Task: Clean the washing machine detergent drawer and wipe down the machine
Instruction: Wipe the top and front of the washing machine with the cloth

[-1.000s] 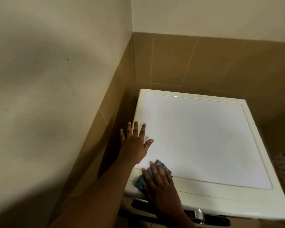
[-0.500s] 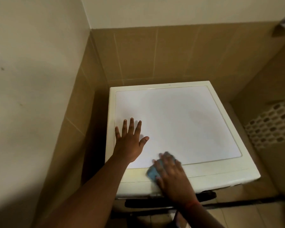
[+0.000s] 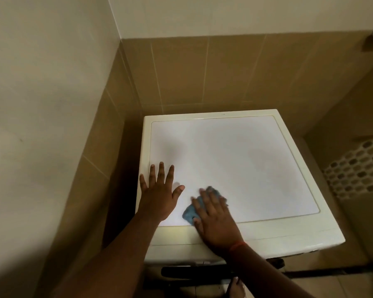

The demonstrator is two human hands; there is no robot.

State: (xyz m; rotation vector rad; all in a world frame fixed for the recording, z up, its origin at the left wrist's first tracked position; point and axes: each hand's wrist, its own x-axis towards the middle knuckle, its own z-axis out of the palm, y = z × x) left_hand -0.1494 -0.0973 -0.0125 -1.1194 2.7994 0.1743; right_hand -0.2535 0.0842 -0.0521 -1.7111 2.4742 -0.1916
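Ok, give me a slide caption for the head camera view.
Right hand presses a blue cloth on the washing machine top; left hand rests flat beside it.

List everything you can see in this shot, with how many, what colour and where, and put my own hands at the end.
washing machine: one, cream with a white top panel, in the tiled corner, seen from above
cloth: one, blue, on the machine's top near its front left, under the right hand
dark handle: one, black, on the machine's front below the top edge
wall tiles: many, tan, behind and to the left of the machine
patterned panel: one, white with dark hexagon holes, right of the machine
wrist band: one, red, on the right wrist
left hand: one, flat on the top, fingers spread
right hand: one, pressing the cloth flat
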